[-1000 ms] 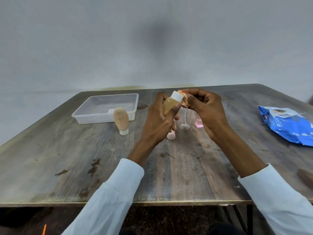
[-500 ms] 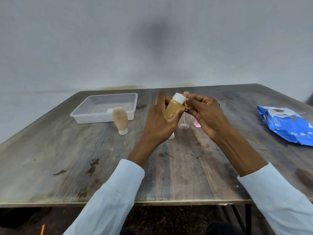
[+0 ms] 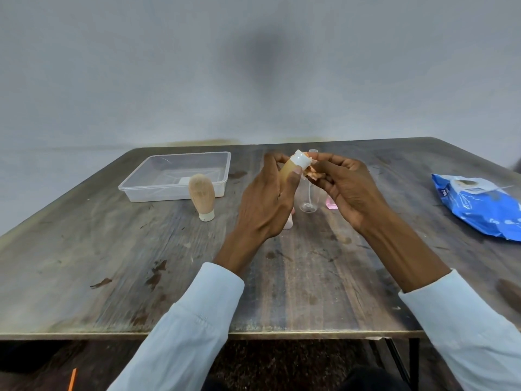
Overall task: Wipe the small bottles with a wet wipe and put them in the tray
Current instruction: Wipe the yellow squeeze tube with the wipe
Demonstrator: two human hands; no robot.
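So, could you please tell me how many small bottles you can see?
5: a tan bottle in the left hand, an upturned tan bottle by the tray, and pale, clear and pink ones partly hidden behind the hands.

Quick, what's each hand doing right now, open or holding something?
Left hand: holds the tan bottle with the white cap, fingers curled round it.
Right hand: pinches the crumpled orange wipe against the bottle's cap.
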